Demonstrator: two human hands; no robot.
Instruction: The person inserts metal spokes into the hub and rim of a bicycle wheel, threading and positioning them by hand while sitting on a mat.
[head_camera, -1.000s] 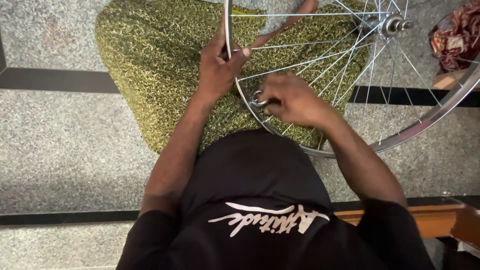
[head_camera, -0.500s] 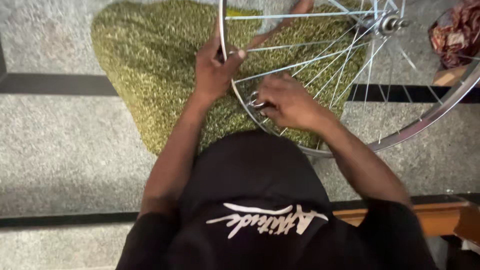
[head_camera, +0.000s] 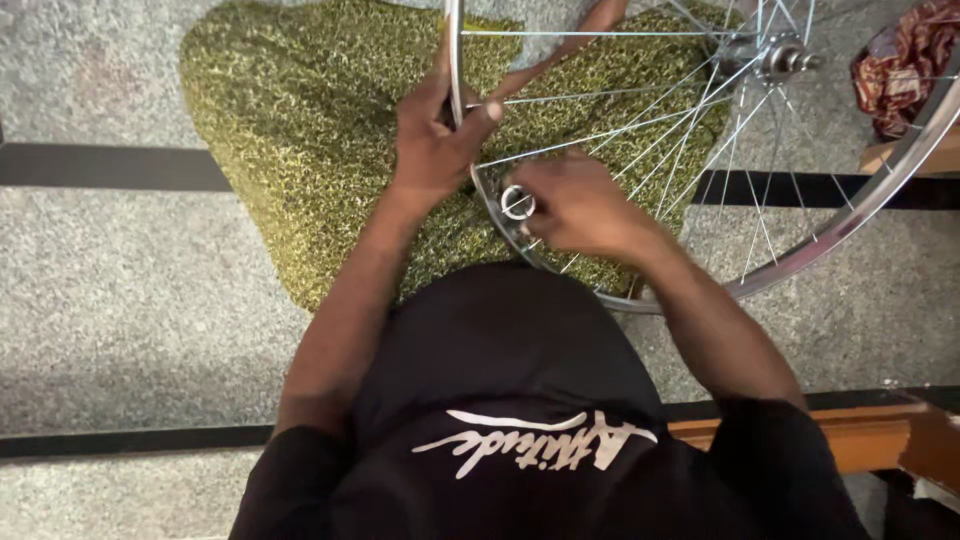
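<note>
Currently left hand (head_camera: 430, 150) closed on rim (head_camera: 455, 60); right hand (head_camera: 580, 205) pinches small round tool (head_camera: 517, 202) at rim, just below left. Risk: tool slips off; rim twists if left grip loosens.

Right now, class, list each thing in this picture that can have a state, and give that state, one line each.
Left hand: closed around the rim.
Right hand: pinching a small round tool.
Small round tool: held at the rim.
Bicycle wheel: bare, no tyre, spokes fitted.
Green cloth: spread beneath the wheel.
</note>
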